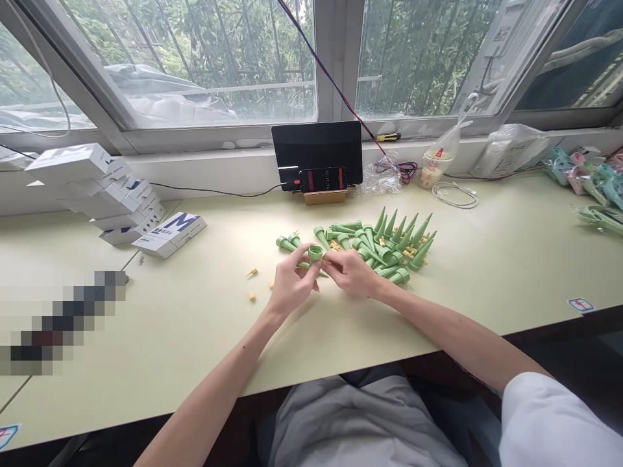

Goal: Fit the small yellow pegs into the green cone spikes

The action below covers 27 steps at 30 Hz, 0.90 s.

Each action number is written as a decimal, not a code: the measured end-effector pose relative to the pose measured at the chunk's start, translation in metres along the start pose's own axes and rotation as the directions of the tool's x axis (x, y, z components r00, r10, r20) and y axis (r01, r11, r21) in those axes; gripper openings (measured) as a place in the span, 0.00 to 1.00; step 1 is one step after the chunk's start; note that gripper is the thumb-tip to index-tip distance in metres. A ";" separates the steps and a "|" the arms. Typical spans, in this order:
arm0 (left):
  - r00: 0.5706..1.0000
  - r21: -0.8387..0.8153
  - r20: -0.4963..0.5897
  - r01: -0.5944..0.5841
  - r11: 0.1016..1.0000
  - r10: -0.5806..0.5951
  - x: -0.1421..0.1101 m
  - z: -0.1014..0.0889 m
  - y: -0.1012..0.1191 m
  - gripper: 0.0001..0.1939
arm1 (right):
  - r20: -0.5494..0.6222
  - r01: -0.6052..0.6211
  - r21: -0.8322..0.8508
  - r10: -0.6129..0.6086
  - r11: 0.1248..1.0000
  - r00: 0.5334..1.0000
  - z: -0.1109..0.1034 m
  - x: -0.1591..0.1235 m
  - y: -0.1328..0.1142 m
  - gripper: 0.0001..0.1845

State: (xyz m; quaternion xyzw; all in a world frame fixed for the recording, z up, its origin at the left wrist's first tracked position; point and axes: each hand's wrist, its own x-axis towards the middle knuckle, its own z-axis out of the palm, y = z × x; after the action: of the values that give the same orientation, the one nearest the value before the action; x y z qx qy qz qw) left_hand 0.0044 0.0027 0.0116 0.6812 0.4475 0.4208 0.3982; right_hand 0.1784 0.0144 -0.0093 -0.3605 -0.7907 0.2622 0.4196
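Note:
My left hand (291, 284) and my right hand (351, 272) meet above the pale green table (195, 324), fingers pinched together around one green plastic cone spike (315, 254), its round open end facing up. Just behind the hands lies a pile of several more green cone spikes (389, 243) mixed with small yellow pieces. Three loose yellow pieces (252, 272) lie left of my left hand. Whether my right fingers also hold a yellow piece is hidden.
A stack of white boxes (97, 191) sits far left. A dark tablet with a phone (322, 178) on a wooden stand leans at the window. Plastic bags, a white cable (455, 194) and pastel clips (596, 181) lie at the right.

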 end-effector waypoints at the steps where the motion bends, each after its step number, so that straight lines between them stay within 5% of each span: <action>1: 1.000 0.002 -0.001 0.000 1.000 0.000 0.000 0.000 0.000 0.16 | -0.001 0.008 -0.004 -0.008 1.000 1.000 0.000 0.000 0.000 0.15; 20: 0.996 0.036 -0.043 0.080 0.996 -0.078 0.001 -0.001 0.002 0.19 | 0.009 0.070 -0.282 -0.071 0.957 0.997 0.002 -0.003 0.004 0.15; 27: 0.997 0.014 -0.053 0.053 0.998 -0.052 0.002 -0.001 0.004 0.21 | 0.000 0.049 -0.233 -0.050 0.971 0.999 0.002 -0.002 0.002 0.15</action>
State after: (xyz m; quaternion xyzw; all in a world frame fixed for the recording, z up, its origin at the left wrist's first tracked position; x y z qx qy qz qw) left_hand 0.0048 0.0036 0.0156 0.6609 0.4789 0.4244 0.3921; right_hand 0.1782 0.0138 -0.0129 -0.3882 -0.8235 0.1561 0.3832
